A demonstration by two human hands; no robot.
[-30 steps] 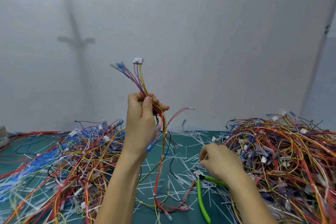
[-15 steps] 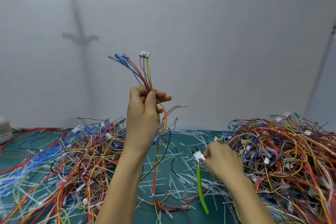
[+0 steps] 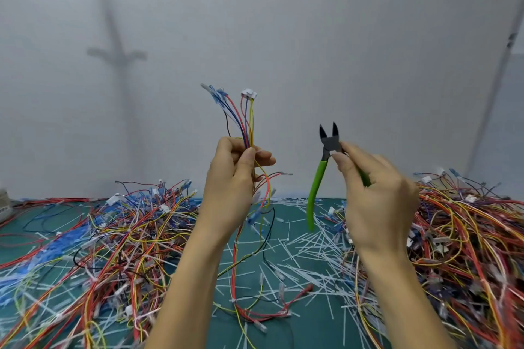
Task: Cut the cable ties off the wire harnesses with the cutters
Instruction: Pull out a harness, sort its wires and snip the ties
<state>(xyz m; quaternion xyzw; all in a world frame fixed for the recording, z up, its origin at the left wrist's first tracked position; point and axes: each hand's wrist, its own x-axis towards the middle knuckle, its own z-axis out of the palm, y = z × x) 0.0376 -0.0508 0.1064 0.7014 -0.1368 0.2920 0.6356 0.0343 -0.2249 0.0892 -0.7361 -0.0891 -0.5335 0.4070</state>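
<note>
Head view: fingers (image 3: 245,163) of the left hand (image 3: 231,193) clench a harness (image 3: 247,122) upright. Right of the harness, the right hand (image 3: 380,207) pinches the cutters (image 3: 329,142) near the pivot, blades parted. No cut has begun, apparently. Next the hand should regrip the handles and find a tie. There is open air beside the harness, and wire piles (image 3: 113,235) flank it below.

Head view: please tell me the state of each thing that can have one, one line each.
wire harness, held upright, lower end trailing on the table.
cutters, in the air, blades open, pointing up.
left hand, grips the wire harness.
right hand, pinches the cutters near the head.
cut ties, loose, scattered on the table.
</note>
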